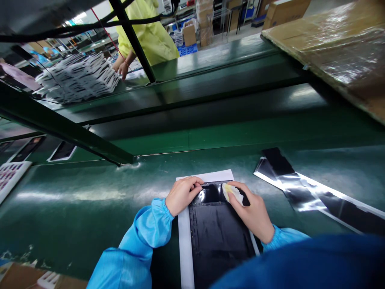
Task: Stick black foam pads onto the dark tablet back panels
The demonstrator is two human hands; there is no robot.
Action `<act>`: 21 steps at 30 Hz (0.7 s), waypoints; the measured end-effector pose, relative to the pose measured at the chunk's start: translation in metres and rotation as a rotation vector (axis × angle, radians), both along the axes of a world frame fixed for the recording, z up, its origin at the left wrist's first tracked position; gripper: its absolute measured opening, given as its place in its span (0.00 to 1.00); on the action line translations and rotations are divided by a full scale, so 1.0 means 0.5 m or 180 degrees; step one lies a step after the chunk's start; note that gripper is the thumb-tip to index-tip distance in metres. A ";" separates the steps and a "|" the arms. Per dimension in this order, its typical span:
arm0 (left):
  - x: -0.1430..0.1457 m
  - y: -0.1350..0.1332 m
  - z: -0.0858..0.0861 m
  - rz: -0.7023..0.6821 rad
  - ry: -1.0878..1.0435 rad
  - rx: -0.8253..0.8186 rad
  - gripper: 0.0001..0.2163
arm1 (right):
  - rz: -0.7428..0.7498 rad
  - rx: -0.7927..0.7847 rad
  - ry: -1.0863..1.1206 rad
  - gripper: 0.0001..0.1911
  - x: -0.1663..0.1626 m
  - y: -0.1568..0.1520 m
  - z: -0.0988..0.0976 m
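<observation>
the left hand (182, 194), in a blue elastic-cuffed sleeve, sits at the panel's eleven o'clock corner, its fingers bent and bunched at the edge; whether they grip it, i cannot tell. the flat black panel (222, 241) lies near six o'clock in the view, its lower end running under the blue sleeve at five o'clock. it is rectangular, with a shiny strip (212, 193) across its far end, a duller, faintly wrinkled main face and tiny marks down its left border. beneath it a white sheet (184, 249) shows along the left, far and right edges. the right hand (252, 212), at the panel's one o'clock corner, pinches a whitish, yellow-stained wad (233, 192) between thumb and fingers, against the shiny strip.

the green bench top (90, 220) is glossy and scuffed. at nine o'clock lie a white tray (13, 176) with dark spots and white-edged dark panels (63, 151). at ten o'clock rises a loose stack of white pieces (78, 80), beyond a slanting green post (63, 124). at eleven o'clock stands a co-worker in yellow (147, 36), hands by that stack. black-and-silver strips (339, 200) overlap between three and four o'clock; film-wrapped cardboard (339, 52) fills two o'clock.
</observation>
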State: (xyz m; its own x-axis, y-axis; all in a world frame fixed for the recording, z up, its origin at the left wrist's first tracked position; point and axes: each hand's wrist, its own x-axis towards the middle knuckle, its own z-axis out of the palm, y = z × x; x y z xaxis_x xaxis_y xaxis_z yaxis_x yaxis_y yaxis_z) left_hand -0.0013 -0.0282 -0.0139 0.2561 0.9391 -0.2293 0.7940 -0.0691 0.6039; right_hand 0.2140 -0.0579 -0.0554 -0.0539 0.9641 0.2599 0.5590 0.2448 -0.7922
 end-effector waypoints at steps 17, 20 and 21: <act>0.011 -0.005 0.010 -0.0204 0.0898 0.0120 0.06 | -0.0039 -0.0152 -0.0004 0.10 0.001 0.001 0.000; 0.008 -0.005 0.008 -0.0177 0.0718 0.0116 0.06 | -0.0039 -0.0156 -0.0014 0.11 0.001 0.000 -0.004; 0.007 -0.005 0.007 -0.0155 0.0664 0.0097 0.06 | -0.0037 -0.0156 -0.0013 0.11 0.001 0.000 -0.005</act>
State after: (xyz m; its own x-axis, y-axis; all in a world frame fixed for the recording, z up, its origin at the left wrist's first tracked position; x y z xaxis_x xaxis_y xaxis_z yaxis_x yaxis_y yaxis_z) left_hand 0.0020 -0.0307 -0.0105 0.2513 0.9341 -0.2537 0.8969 -0.1261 0.4239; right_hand 0.2147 -0.0580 -0.0580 -0.0434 0.9763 0.2122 0.5650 0.1992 -0.8007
